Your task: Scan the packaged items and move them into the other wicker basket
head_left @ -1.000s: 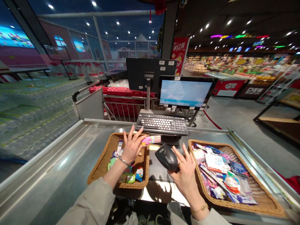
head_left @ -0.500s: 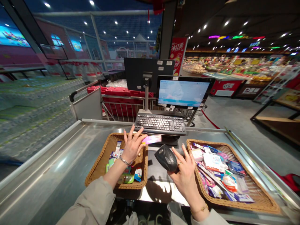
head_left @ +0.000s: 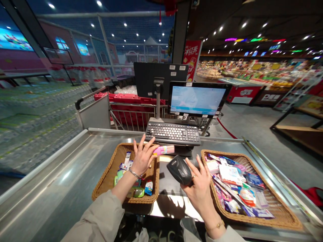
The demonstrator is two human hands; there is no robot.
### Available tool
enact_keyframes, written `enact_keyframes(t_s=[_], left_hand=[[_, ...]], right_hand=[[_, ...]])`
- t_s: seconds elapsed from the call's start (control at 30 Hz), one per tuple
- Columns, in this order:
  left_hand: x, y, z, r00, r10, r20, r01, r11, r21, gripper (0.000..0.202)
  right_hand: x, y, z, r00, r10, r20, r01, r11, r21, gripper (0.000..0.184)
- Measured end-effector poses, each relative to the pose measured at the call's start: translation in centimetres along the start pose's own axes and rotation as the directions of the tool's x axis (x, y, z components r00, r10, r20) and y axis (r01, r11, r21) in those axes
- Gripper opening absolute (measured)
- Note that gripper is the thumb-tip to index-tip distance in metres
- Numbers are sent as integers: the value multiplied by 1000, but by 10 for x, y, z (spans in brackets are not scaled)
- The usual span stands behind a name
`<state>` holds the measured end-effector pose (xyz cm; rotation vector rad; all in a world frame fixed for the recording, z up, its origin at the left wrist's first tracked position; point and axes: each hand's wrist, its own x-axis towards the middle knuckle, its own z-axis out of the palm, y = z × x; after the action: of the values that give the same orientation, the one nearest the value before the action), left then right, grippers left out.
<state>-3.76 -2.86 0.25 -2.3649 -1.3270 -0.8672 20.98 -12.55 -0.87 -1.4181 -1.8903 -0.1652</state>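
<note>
My left hand (head_left: 143,157) pinches a small pink packet (head_left: 164,150) by its left end, above the right rim of the left wicker basket (head_left: 101,183). Green-capped containers (head_left: 138,192) and small wrapped sweets (head_left: 124,164) lie in that basket. In my right hand (head_left: 200,185) is a black barcode scanner (head_left: 179,170), its head pointing up and left toward the packet; some fingers are stretched out. Close by on the right, another wicker basket (head_left: 285,215) holds many packaged sweets, among them a white box (head_left: 229,174) and a round red-and-white pack (head_left: 247,196).
A keyboard (head_left: 173,132) stands behind my hands, with a lit monitor (head_left: 198,99) and a second dark screen (head_left: 147,79) behind it. The metal counter (head_left: 63,188) has raised edges. A shopping cart (head_left: 126,117) stands beyond it, and bottle packs (head_left: 37,124) are stacked at left.
Both hands stay almost in place with the same items. The red-lit glare on the pink packet is gone, and its printing shows more clearly.
</note>
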Motion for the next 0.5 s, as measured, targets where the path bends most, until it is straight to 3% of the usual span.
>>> enact_keyframes(t_s=[0.23, 0.5], left_hand=[[6, 7, 0, 999, 30, -12, -30, 999, -21, 36], [21, 24, 18, 993, 110, -48, -114, 990, -87, 35]], right_hand=[[-4, 8, -2, 1000, -5, -31, 3, 999, -41, 32], [-14, 19, -18, 996, 64, -68, -69, 995, -72, 35]])
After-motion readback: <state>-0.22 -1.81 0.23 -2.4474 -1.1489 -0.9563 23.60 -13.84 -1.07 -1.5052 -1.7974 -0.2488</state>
